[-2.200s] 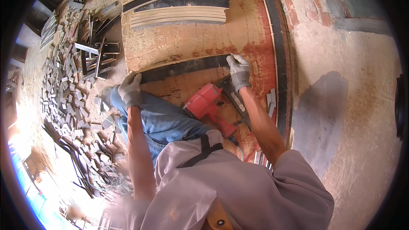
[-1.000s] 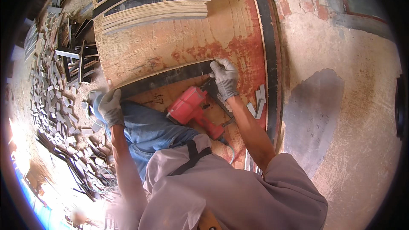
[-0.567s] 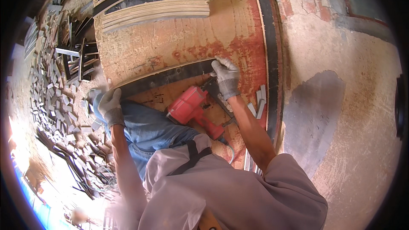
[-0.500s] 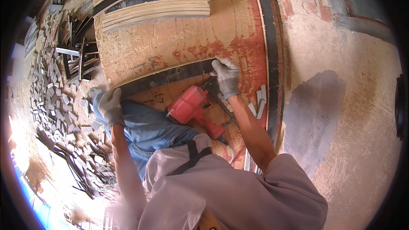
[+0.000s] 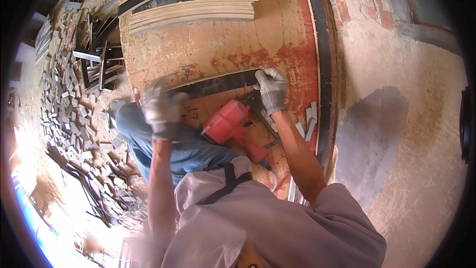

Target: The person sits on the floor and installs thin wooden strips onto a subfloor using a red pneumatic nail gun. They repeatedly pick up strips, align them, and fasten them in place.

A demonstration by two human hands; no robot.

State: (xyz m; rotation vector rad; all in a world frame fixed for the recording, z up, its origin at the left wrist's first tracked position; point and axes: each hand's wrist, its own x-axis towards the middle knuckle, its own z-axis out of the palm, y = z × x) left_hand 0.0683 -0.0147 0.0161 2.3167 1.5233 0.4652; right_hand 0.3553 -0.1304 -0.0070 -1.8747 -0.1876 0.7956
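Note:
A dark-faced plywood strip (image 5: pixel 218 85) lies across the wooden work surface in front of me. My right hand (image 5: pixel 271 80), in a grey knitted glove, is closed on the strip's right end. Over the left end hovers my left hand (image 5: pixel 161 106), gloved alike; its fingers are smeared by motion, and whether it touches the strip cannot be made out. Just nearer than the strip, beside my denim-covered leg, rests a red nail gun (image 5: pixel 227 121) with a black magazine and an air hose (image 5: pixel 274 181) at its handle.
Plywood strips (image 5: pixel 193 10) are stacked at the far side of the surface. A long dark board (image 5: pixel 325 69) borders it on the right, with light nail strips (image 5: pixel 310 119) close by. Many small offcuts (image 5: pixel 67 109) litter the floor at left.
My left hand has left the strip's left end, moving up and to the right. My right hand keeps its grip. The whole view has shifted slightly.

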